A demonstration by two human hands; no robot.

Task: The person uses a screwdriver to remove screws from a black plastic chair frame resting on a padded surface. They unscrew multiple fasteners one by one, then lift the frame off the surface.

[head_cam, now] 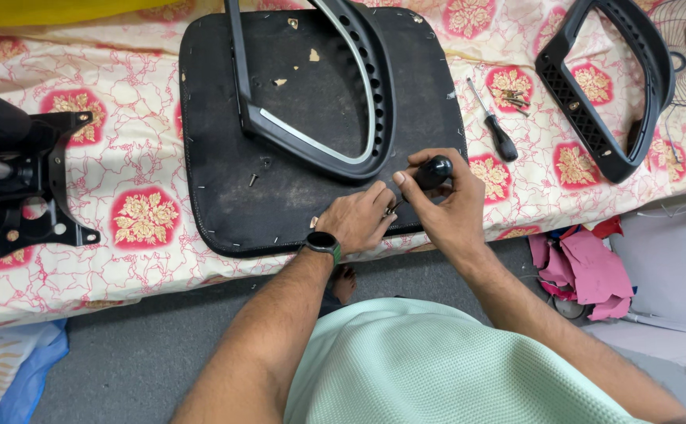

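A black chair seat (pixel 225 157) lies upside down on a floral-covered bed. A black armrest frame (pixel 335 149) rests on top of it. My right hand (pixel 449 208) grips the black handle of a screwdriver (pixel 435 170) at the seat's near right edge. My left hand (pixel 356 221), with a black watch on the wrist, pinches at the screwdriver's tip where it meets the seat. A loose screw (pixel 253 179) lies on the seat to the left of my hands.
A second black armrest (pixel 594 133) lies at the right, with another screwdriver (pixel 494 126) and a small pile of screws (pixel 512 96) between it and the seat. A black metal chair mechanism (pixel 25 188) sits at the left. Pink cloth (pixel 590 271) lies on the floor.
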